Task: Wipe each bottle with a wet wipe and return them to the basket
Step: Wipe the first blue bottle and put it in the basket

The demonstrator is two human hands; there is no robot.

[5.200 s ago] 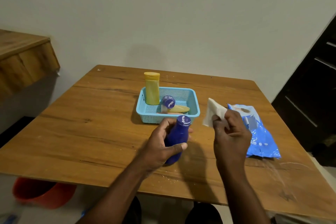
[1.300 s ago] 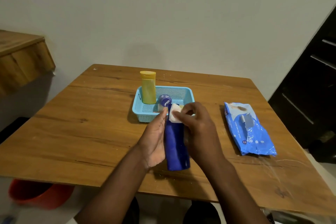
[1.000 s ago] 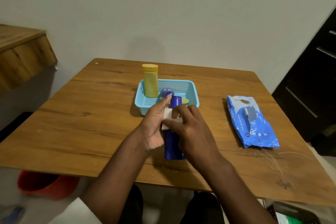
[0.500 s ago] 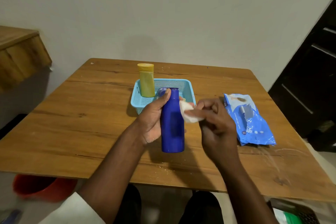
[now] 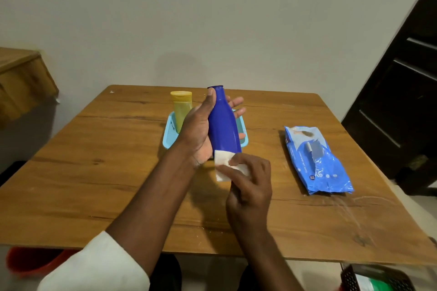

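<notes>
Head view: the left hand (image 5: 201,130) grasps the blue bottle (image 5: 224,125), now lifted above the basket (image 5: 169,140). The right hand (image 5: 248,186) has brought its pinched wet wipe (image 5: 223,165) down from the neck to the base, so I judge this bottle nearly finished.

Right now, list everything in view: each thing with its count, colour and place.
blue bottle: 1, dark blue, held up over the basket
wet wipe: 1, white, against the blue bottle's lower end
yellow bottle: 1, yellow, upright in the basket's left end
basket: 1, light blue, table middle, behind the hands
wipes pack: 1, blue, lying on the table's right side
table: 1, brown wood
red tub: 1, red, floor, lower left
left hand: 1, holds the blue bottle
right hand: 1, pinches the wet wipe
</notes>
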